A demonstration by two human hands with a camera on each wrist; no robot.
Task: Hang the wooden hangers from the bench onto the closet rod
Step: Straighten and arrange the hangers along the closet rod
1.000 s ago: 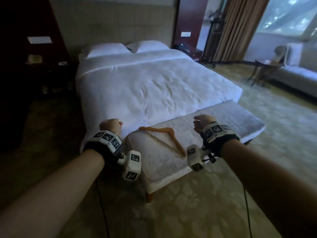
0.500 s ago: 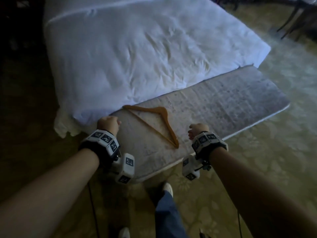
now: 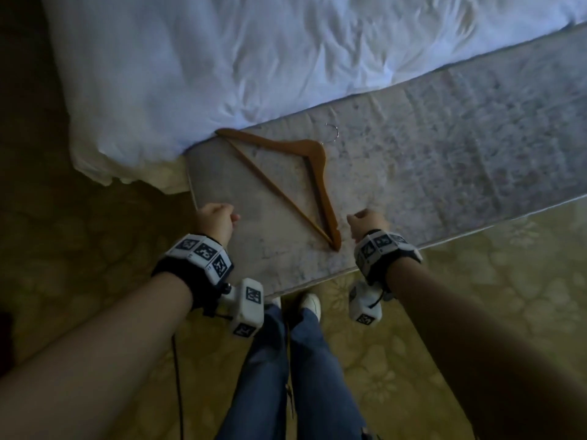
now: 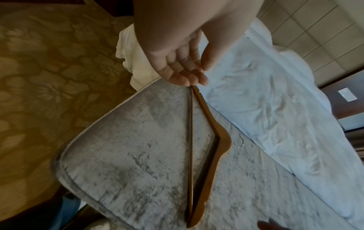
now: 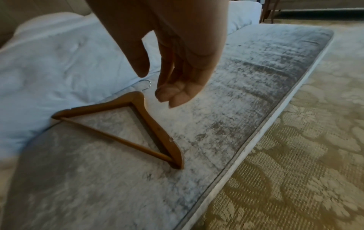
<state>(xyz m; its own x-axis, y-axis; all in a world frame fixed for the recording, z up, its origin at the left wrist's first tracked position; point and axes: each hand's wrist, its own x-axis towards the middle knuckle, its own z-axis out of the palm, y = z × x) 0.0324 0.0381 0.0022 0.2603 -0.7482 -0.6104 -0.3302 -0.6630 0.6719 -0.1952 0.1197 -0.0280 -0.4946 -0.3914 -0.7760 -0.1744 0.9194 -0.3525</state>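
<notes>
Lying flat on the bench (image 3: 476,147), the hanger (image 3: 313,160) runs its bar from far left to near right, hook (image 3: 333,132) pointing far. The right hand (image 3: 368,222) hovers just beside the near tip; the left hand (image 3: 214,220) sits farther off. Both hang loosely curled, holding nothing.

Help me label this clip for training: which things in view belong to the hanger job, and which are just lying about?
Part of the job:
- brown wooden triangular hanger with thin metal hook, flat on the bench
- long grey velvet padded bench
- left hand and right hand, both holding nothing

Just lying about:
- white rumpled bed duvet
- yellow floral patterned carpet
</notes>
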